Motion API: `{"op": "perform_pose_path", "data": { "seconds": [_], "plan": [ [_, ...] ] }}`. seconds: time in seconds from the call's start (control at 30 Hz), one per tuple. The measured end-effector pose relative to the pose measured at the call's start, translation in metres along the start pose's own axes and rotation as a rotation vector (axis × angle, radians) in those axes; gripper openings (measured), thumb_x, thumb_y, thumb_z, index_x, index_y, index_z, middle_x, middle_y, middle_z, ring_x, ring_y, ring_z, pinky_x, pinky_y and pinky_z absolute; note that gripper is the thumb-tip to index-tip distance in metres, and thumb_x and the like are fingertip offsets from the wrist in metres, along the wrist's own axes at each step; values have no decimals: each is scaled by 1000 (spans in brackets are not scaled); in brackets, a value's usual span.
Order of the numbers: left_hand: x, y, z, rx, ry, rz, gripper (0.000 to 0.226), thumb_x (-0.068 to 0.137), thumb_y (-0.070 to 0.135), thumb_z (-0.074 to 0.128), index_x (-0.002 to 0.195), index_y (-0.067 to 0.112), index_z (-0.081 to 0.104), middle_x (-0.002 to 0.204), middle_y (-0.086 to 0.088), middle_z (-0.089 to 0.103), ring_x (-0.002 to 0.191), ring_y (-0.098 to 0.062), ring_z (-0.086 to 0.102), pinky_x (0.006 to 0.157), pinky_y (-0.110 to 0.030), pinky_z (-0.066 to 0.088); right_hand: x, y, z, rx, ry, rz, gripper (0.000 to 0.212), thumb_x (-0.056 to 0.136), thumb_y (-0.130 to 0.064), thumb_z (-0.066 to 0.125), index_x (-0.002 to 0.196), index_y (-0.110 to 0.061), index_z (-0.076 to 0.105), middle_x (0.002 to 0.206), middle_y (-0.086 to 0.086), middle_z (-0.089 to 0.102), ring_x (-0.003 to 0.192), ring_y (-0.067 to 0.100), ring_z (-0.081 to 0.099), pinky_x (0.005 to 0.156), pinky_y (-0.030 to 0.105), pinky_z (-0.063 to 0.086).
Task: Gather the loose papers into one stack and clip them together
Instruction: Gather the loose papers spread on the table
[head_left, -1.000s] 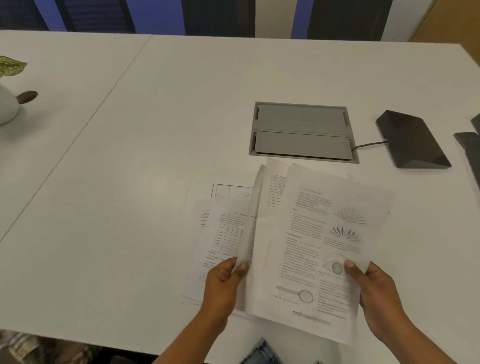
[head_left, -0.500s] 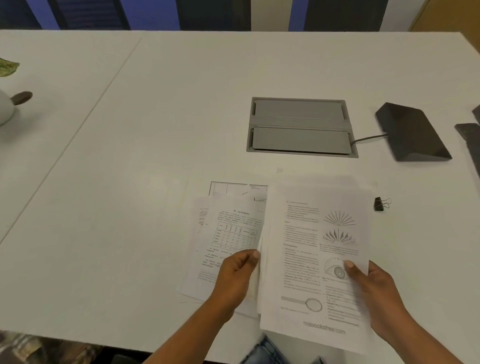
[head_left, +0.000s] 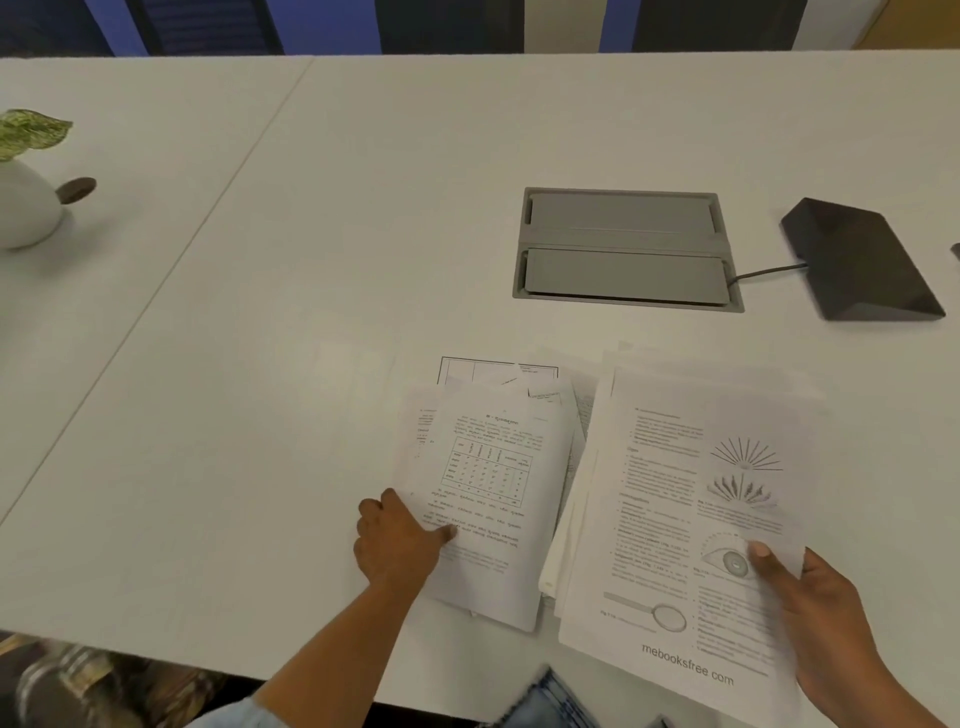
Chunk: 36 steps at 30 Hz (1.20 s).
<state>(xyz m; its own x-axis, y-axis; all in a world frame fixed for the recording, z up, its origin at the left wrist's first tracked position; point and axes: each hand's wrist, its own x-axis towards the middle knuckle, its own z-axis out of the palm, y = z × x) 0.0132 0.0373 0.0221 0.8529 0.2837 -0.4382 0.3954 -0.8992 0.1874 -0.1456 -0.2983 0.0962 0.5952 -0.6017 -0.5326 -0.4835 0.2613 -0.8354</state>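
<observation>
A large white table (head_left: 260, 364) carries everything, and a thin seam runs across its left part. Near the middle of the table a grey cable hatch (head_left: 623, 249) is set into the surface, and a thin cable goes from it to a dark wedge-shaped box (head_left: 857, 260) toward the right edge. At the left edge stands a white round pot (head_left: 23, 208) with a speckled green leaf.

Close to the near edge lie the loose papers (head_left: 493, 467), fanned over each other; the top sheet shows a small table and lines of print too small to read. The left hand (head_left: 400, 545) rests on the left side of this pile with the fingers spread flat and the thumb pressing the top sheet, and it does not grasp anything.

Just beside them, to the right, the right hand (head_left: 826, 618) pinches a gathered stack of sheets (head_left: 665, 519) at its right margin, thumb on top. Its top page shows ray drawings, an eye, a magnifying glass, and the words "mebooksfree com".
</observation>
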Motion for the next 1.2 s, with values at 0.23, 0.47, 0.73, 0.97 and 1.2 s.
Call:
{"op": "perform_pose_path", "data": {
  "seconds": [0.23,0.47,0.73,0.97,1.2],
  "plan": [
    [0,-1,4,-132,-4,-38,97,58,55,87,131,10,41,126,-13,48,115,-32,57,89,-44,52,-3,1,-3,-7,31,5,18,92,-16,63,108,-11,70,84,-6,79,89,28,70,72,34,52],
    [2,-6,4,-128,-40,-63,92,57,60,84,123,13,41,118,-8,66,108,-32,65,85,-41,52,-5,2,-1,20,22,5,15,92,-14,63,105,-14,71,86,-5,79,90,28,70,75,35,51],
    [5,-5,2,-233,-43,-115,100,53,49,92,129,10,40,127,-12,60,118,-36,59,91,-46,50,-6,3,-3,25,12,1,38,74,-28,70,108,-12,71,94,3,79,94,32,71,84,44,53],
    [1,-3,3,-113,63,-129,94,48,59,90,116,11,47,117,-11,55,111,-30,55,92,-42,49,-5,8,-7,38,27,13,24,90,-14,65,112,-7,69,109,17,73,103,39,67,94,53,49],
    [5,-4,-4,-224,47,-130,89,52,40,95,120,9,47,117,-12,62,110,-34,61,92,-46,49,-6,6,-7,33,51,-1,24,86,-19,68,108,-11,70,99,7,77,96,34,69,87,44,51]
  ]
}}
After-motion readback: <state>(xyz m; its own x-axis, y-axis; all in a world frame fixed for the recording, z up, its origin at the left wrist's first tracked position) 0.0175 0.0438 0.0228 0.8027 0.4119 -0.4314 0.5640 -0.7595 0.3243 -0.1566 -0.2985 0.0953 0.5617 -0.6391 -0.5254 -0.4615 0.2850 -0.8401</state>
